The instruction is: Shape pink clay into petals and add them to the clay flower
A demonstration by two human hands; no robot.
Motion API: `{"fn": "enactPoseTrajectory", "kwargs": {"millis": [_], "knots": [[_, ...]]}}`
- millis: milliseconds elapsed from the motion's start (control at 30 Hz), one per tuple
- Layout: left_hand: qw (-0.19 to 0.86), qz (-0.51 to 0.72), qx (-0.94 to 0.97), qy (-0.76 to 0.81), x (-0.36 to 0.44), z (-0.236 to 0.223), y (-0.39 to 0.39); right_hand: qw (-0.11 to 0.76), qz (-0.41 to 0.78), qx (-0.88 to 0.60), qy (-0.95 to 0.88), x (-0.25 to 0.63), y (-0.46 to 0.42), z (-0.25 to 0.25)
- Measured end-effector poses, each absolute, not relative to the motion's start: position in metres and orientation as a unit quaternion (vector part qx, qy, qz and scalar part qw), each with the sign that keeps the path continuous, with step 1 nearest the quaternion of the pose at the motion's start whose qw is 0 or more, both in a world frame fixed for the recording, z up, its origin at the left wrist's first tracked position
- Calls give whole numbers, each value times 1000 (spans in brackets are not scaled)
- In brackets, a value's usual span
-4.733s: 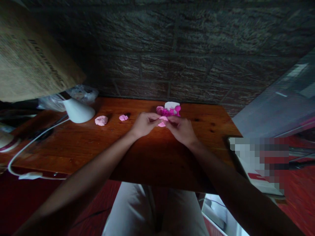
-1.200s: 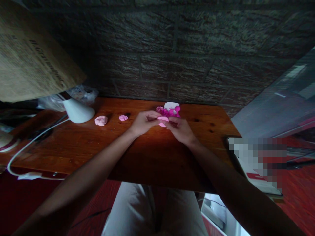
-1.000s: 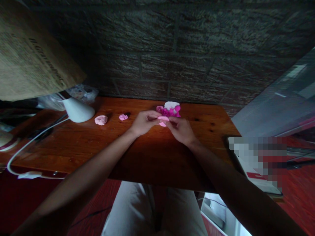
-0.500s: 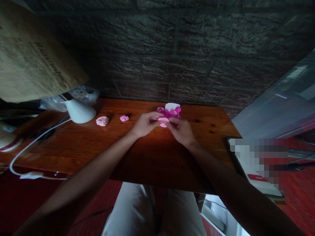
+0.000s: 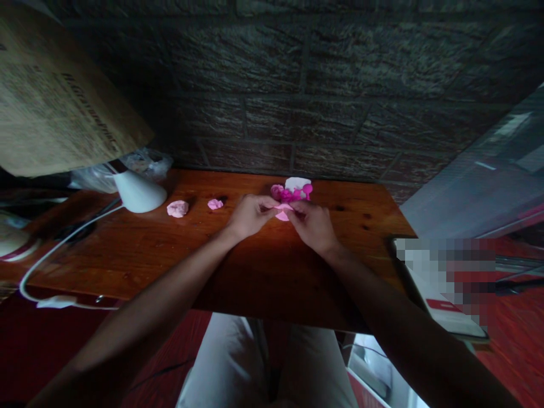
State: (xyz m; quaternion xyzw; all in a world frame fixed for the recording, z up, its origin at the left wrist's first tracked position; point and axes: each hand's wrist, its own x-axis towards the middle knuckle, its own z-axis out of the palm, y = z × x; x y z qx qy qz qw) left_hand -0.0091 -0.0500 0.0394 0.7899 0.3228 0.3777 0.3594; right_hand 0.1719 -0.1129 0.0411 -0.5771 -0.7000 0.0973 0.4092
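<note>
While your left hand (image 5: 250, 217) and right hand (image 5: 313, 223) face each other above the bench (image 5: 144, 243), a thin pink piece (image 5: 284, 215) sits between them, its two sides pinched by your thumbs and fingers. Hands close but apart, joined only through that piece; both clamped on it. Outline of the piece rounded at the bottom, upper part partly covered by your fingers; cannot tell whether it touches the wood. Just beyond your hands, a cluster of magenta pieces (image 5: 293, 195), some ruffled, one with a round head; your right fingers hide part of it. Behind that cluster, a white piece (image 5: 298, 183), toward the dark block wall (image 5: 272, 119). To the left of your left hand, near it, a small pink lump (image 5: 215, 204); farther left, a larger, paler lump (image 5: 177, 208), both crumpled-looking and lying on the bench. Left again, the white lamp base (image 5: 140, 192), under a printed tan shade (image 5: 68, 107), with a clear plastic bag (image 5: 153, 162) behind. Its white cord (image 5: 36, 263) curves round toward you, well left of your left hand. Well right of your right hand, past the bench's side, a pale flat object (image 5: 446, 309) with a red patch, partly pixelated. Below your hands, your legs in light trousers (image 5: 225, 362).
</note>
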Motion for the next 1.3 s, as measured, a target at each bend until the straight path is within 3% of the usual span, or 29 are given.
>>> {"fn": "enactPoseTrajectory", "kwargs": {"millis": [300,600,800,1033,1300], "knots": [[355,379,806,284,-8,34,-48,433,111,-569,-691,172,-115,41],[403,379,783,284,-7,34,-49,405,90,-565,-713,174,-114,40],[381,389,783,302,-6,39,-53,386,64,-564,-727,172,-116,45],[366,392,785,310,-6,37,-52,436,136,-575,-679,171,-115,39],[371,380,798,284,-6,37,-51,424,128,-580,-684,172,-113,36]]}}
